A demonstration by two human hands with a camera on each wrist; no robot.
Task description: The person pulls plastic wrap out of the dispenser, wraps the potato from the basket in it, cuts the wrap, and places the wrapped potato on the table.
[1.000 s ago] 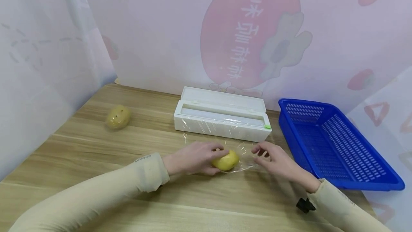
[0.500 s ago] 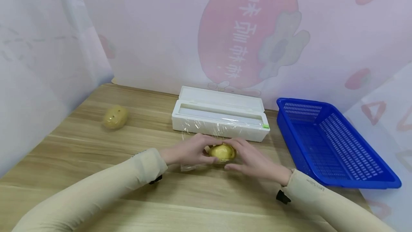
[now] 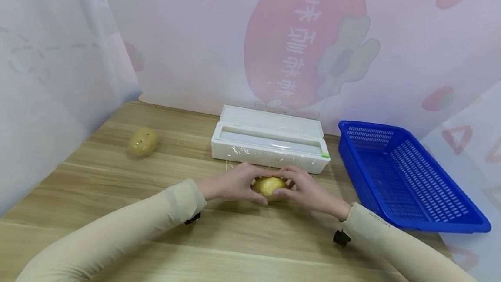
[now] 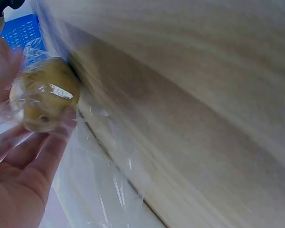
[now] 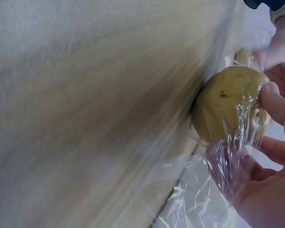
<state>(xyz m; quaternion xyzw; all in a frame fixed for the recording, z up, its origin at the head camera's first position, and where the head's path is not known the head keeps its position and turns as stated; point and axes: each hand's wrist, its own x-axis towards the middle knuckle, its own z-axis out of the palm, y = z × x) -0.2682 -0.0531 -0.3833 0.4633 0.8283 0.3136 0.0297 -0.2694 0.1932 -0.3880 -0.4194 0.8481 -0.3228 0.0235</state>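
A yellow potato [image 3: 270,187] sits on the table between both hands, with clear cling film drawn over it. My left hand [image 3: 236,184] grips its left side, thumb at the front and fingers behind. From the right, my right hand [image 3: 306,189] holds the other side, its thumb on the potato's near face. In the right wrist view the cling film [image 5: 199,202] is bunched in creases around the potato and spreads out past it. The film runs back to a white dispenser box [image 3: 270,153] with its lid raised and a roll inside.
A second, shiny potato [image 3: 142,142] lies at the far left of the wooden table [image 3: 250,247]. On the right stands a blue slotted plastic basket [image 3: 362,177]. A printed curtain [image 3: 188,47] hangs behind the table.
My right hand has moved left from the film's loose side onto the potato. Film that lay out to the right is now gathered around the potato. My left hand stays at its side.
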